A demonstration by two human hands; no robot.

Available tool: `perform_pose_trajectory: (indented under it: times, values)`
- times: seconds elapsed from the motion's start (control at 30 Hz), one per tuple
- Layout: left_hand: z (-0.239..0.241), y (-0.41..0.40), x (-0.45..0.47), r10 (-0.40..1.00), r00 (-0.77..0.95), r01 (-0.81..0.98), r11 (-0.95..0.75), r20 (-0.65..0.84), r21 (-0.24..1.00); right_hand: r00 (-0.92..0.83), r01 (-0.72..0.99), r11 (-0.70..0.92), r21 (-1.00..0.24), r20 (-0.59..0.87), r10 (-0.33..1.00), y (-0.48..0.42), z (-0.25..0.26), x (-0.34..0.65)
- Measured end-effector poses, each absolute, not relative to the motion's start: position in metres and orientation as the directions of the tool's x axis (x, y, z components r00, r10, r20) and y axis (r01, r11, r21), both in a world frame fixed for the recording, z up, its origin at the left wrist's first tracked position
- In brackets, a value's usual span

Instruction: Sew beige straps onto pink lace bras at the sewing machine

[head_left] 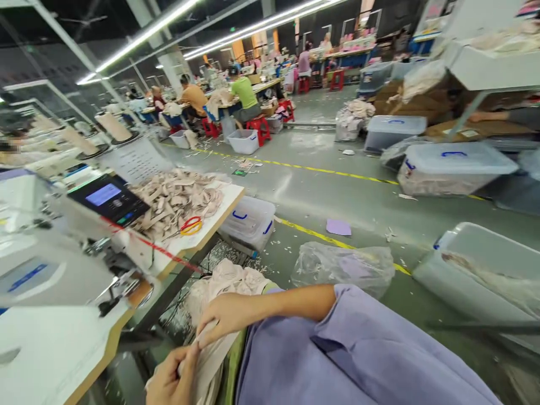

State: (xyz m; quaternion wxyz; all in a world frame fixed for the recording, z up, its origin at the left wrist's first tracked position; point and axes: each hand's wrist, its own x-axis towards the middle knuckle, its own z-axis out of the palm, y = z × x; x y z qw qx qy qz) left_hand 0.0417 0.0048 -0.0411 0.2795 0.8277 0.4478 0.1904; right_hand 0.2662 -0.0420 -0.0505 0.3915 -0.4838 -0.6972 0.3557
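My left hand (172,377) is low at the bottom edge, fingers pinched on a beige fabric piece (211,360) that hangs over my lap. My right hand (223,318) comes in from the right on a lilac-sleeved arm (363,349), fingers curled onto the same fabric strip just above the left hand. More beige fabric (228,278) is bunched beyond the hands, beside the table's edge. A sewing machine (63,247) with a dark control panel (110,198) stands on the white table (50,349) to my left.
A heap of beige cut pieces (177,197) and red-and-yellow scissors (190,225) lie on the table. Plastic bins (248,222) (455,166) (485,270) and a clear bag (341,267) stand on the green floor with yellow lines. Other people sit sewing at far tables (244,95).
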Motion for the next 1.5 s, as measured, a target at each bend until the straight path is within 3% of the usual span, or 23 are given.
perform_pose_trajectory:
  times: [0.17,0.3,0.4,0.5,0.73,0.93,1.03,1.1,1.2,1.3,1.37,1.5]
  values:
    - [-0.027,-0.003,0.063,0.786,0.603,0.471,-0.488,0.135,0.735,0.012,0.414,0.129,-0.901,0.148,0.989,-0.052,-0.044,0.273]
    - [0.004,0.002,0.066,0.793,0.583,0.416,-0.48,0.178,0.773,-0.182,0.349,0.25,-0.903,0.196,0.964,-0.03,-0.028,0.282]
    - [0.02,0.008,0.065,0.787,0.594,0.43,-0.485,0.166,0.761,-0.452,0.282,0.435,-0.855,0.282,0.847,-0.015,-0.011,0.279]
    - [0.027,0.017,0.065,0.769,0.619,0.438,-0.506,0.159,0.743,-0.609,0.279,0.52,-0.807,0.27,0.746,-0.003,0.0,0.274]
    - [0.022,0.041,0.067,0.763,0.609,0.34,-0.498,0.217,0.797,-0.665,0.29,0.726,-0.624,0.414,0.622,0.026,-0.001,0.279]
    - [0.024,0.057,0.076,0.766,0.643,0.544,-0.451,-0.005,0.708,-0.639,0.378,0.804,-0.458,0.499,0.585,0.036,-0.011,0.278]
    - [0.019,0.066,0.079,0.741,0.66,0.623,-0.449,-0.124,0.641,-0.605,0.39,0.759,-0.522,0.476,0.638,0.039,-0.02,0.276]
    - [0.012,0.068,0.082,0.753,0.646,0.606,-0.408,-0.124,0.683,-0.552,0.378,0.662,-0.647,0.416,0.722,0.041,-0.023,0.274]
    - [0.001,0.062,0.089,0.836,0.546,0.424,-0.217,-0.057,0.879,-0.434,0.3,0.482,-0.824,0.332,0.837,0.042,-0.02,0.272]
    - [-0.005,0.053,0.097,0.932,0.361,0.157,-0.044,-0.016,0.987,-0.33,0.214,0.447,-0.868,0.367,0.87,0.044,-0.013,0.27]
    - [-0.005,0.051,0.1,0.962,0.27,0.132,-0.066,0.029,0.989,-0.307,0.219,0.462,-0.859,0.389,0.869,0.047,-0.009,0.269]
    - [-0.008,0.054,0.099,0.953,0.234,0.317,-0.263,0.194,0.911,-0.337,0.26,0.425,-0.867,0.331,0.881,0.052,-0.002,0.269]
